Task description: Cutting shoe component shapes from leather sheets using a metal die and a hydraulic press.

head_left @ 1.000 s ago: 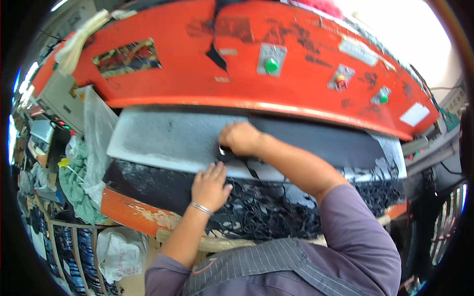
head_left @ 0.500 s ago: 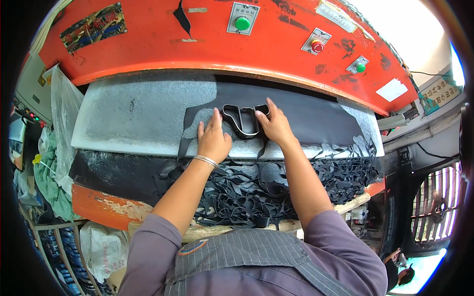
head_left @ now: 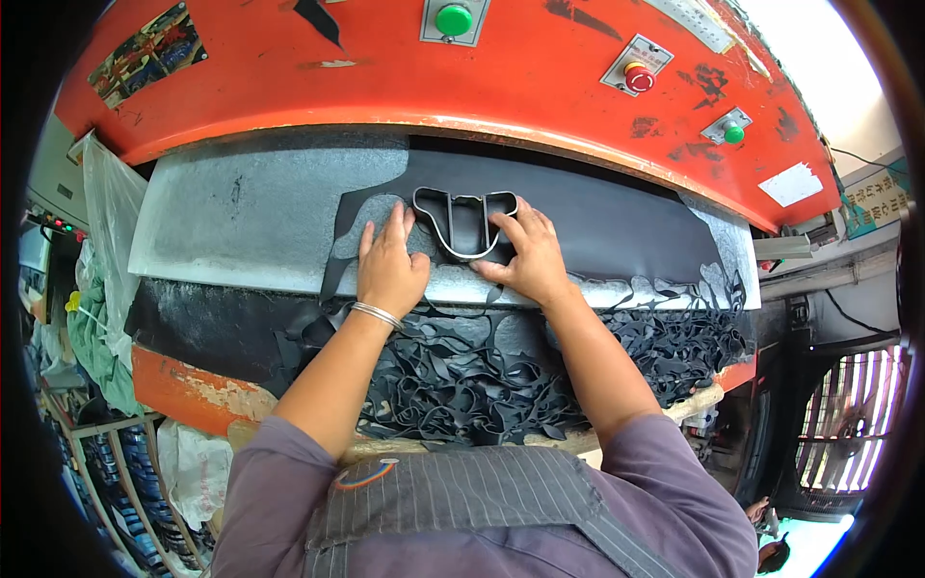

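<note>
— Left hand (head_left: 390, 265), what is it doing?

— Lying flat and open, palm down on the black sheet (head_left: 597, 226), fingers spread, just left of the metal cutting die (head_left: 464, 223). It grasps nothing; it only presses the material.

— And the right hand (head_left: 525, 258)?

— Its fingers touch the die's right edge and lower curve (a loose hold rather than a clench), with the die sitting on the sheet between both hands.

— Where is all this?

— On the grey bed (head_left: 241, 217) of an orange press (head_left: 385, 67), directly under its overhang. Tangled black offcuts (head_left: 462, 371) hang over the front edge, below the wrists. A thin bracelet (head_left: 376, 313) circles the left wrist.
</note>
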